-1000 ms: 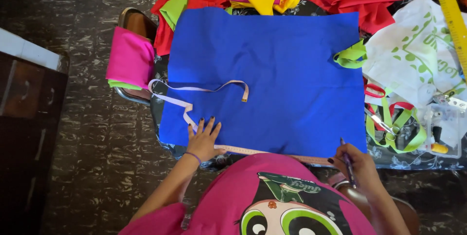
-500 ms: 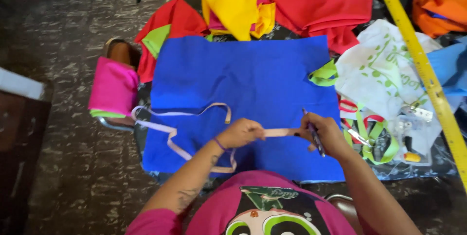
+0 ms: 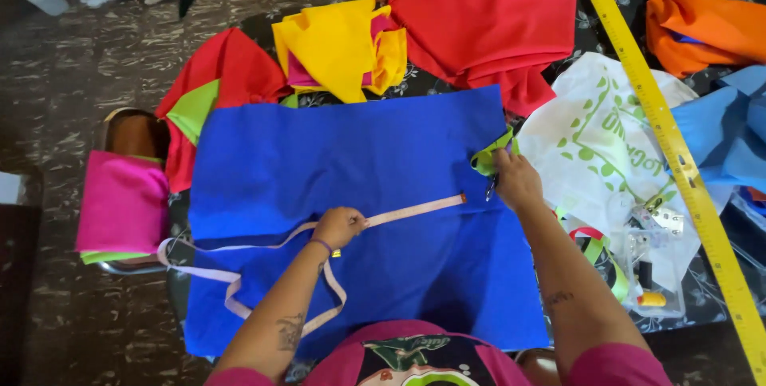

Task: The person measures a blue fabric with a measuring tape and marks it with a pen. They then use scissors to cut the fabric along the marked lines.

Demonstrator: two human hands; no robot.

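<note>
A large blue cloth (image 3: 359,170) lies flat on the table in front of me. My left hand (image 3: 339,226) pinches a pale pink measuring tape (image 3: 411,210) and presses it onto the cloth; the tape's free end reaches right toward the cloth's edge, and its slack loops off to the lower left. My right hand (image 3: 517,180) rests at the cloth's right edge, closed around a thin dark pen-like tool (image 3: 490,188), next to a strip of lime green fabric (image 3: 488,158).
Red cloth (image 3: 487,23), yellow cloth (image 3: 339,47) and orange cloth (image 3: 702,27) are piled at the back. A long yellow ruler (image 3: 678,162) runs diagonally on the right over a white printed bag (image 3: 598,138). Folded pink fabric (image 3: 120,202) sits on a stool at the left.
My right hand has moved right to the cloth's edge with the tool. The left hand has stretched the tape across the cloth. The view has tilted up, showing more of the back.
</note>
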